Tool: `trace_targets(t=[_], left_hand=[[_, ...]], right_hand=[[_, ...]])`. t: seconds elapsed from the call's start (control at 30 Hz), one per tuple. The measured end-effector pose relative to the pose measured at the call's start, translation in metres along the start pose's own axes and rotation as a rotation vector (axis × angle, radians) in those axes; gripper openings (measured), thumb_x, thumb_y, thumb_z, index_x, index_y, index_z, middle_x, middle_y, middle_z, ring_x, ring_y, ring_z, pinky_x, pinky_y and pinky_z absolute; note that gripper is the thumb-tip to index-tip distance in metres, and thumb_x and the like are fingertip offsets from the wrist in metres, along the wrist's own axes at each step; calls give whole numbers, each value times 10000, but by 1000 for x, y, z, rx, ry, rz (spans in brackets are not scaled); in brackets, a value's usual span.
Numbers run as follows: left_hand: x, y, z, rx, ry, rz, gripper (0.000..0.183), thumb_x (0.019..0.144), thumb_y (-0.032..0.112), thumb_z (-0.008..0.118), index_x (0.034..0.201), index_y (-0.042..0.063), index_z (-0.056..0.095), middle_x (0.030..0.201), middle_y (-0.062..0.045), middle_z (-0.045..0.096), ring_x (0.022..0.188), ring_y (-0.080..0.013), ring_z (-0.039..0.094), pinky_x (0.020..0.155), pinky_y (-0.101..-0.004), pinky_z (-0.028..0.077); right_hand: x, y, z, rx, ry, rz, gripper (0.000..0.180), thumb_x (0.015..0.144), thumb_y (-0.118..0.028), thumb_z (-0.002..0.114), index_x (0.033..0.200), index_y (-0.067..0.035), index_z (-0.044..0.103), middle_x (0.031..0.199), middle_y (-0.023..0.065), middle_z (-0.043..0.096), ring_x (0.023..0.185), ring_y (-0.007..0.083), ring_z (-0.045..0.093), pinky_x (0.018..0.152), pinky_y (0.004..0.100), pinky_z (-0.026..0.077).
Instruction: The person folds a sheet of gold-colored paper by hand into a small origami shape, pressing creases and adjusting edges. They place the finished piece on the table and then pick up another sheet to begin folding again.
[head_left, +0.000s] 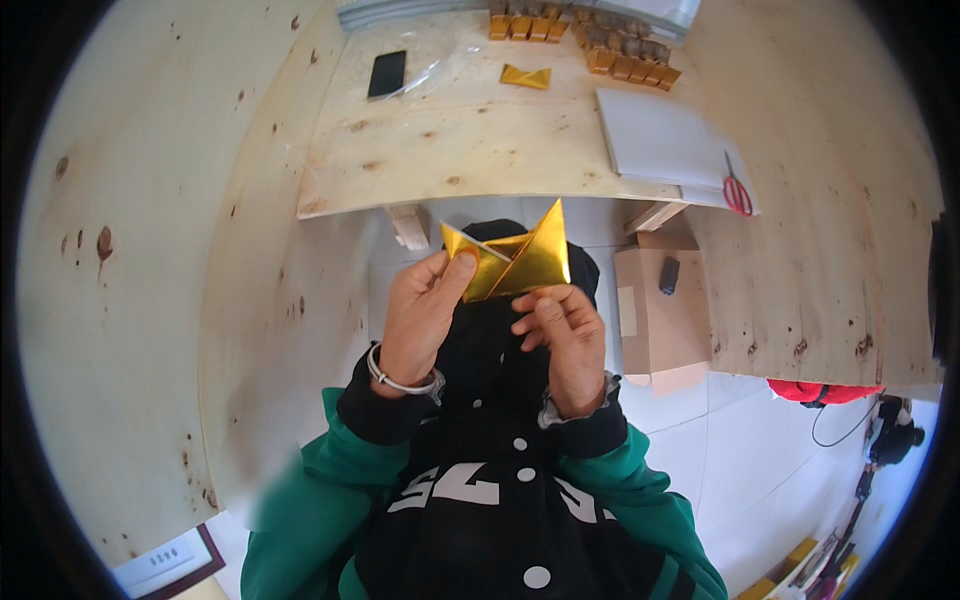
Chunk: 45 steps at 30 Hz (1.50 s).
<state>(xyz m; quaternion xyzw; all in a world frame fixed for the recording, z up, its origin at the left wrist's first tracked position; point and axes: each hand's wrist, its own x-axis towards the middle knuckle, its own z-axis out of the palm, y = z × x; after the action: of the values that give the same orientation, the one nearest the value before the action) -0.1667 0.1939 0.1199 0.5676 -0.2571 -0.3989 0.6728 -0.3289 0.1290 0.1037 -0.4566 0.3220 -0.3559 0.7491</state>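
Note:
A folded sheet of gold foil paper (541, 255) is held up above my lap, in front of the table's near edge. Its two top corners stick up as points, and two flaps cross at its middle. My left hand (429, 311) pinches its left end, with the thumb lying on the front face. Just under its lower right corner is my right hand (564, 330), thumb and fingers curled close together. Whether those fingertips grip the paper's edge is hard to tell.
On the wooden table (450, 150) lie a black phone (387, 73), another folded gold piece (526, 76), rows of gold pieces (630, 64), a stack of white sheets (660, 139) and red-handled scissors (736, 191). A cardboard box (660, 322) stands on the floor at right. Wooden partitions rise on both sides.

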Motion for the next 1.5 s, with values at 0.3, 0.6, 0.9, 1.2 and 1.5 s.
trace_targets(t=[0.3,0.6,0.9,1.2,1.5], left_hand=[[31,10,7,-96,-48,26,323,1004,269,617,1148,-16,660,919,37,625,812,-18,502,747,-175,418],[68,0,20,-130,156,-47,340,1030,262,554,1272,31,613,1064,-40,655,909,-71,575,864,-238,475],[159,-30,19,144,182,136,195,965,109,636,1130,9,662,985,-32,667,837,-93,587,760,-238,484],[265,-56,43,970,-81,755,357,938,147,552,1268,18,592,1318,-140,594,1238,-325,536,1033,-428,417],[320,-112,55,1350,-397,748,517,991,257,415,1451,22,414,1537,-152,382,1430,-279,335,1173,-425,243]], right_hand=[[38,-17,23,-36,173,-209,217,955,-125,660,1133,-6,623,965,79,704,787,125,681,585,202,489],[116,-26,-7,-1137,291,-1097,268,765,90,708,1027,31,712,1057,211,706,909,328,718,791,335,588],[247,0,-62,-1316,143,-995,250,802,33,662,1046,14,709,1111,210,692,982,335,697,852,377,574],[287,13,-93,-1279,236,-798,348,860,92,529,1183,25,639,1252,236,625,1162,402,603,988,425,494],[319,36,-77,-1513,135,-633,470,943,-119,548,1383,26,471,1460,219,457,1401,360,377,1154,457,291]])
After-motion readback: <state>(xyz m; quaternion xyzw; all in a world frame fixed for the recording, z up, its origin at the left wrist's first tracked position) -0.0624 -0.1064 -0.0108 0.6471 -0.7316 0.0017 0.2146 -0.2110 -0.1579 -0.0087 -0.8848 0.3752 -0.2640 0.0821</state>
